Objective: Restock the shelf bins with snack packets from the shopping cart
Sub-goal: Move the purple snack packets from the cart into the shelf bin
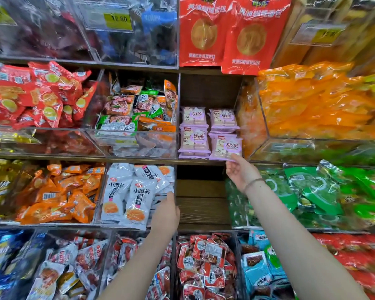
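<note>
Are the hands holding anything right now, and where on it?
The right hand pinches the front purple packet by its bottom edge. The left hand reaches among the white packets; its fingers are hidden, so a hold cannot be told.

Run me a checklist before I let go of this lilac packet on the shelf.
1. Grip of right hand on the lilac square plastic snack packet: pinches its lower edge, ok.
2. Packet lined up with its stack: skewed, sticking forward, not ok.
3. Tidiness of neighbouring lilac packet stacks: ok.
4. Whether left hand holds one of the white plastic snack packets: cannot tell.
5. Supply in shopping cart: out of view, cannot tell.
</note>
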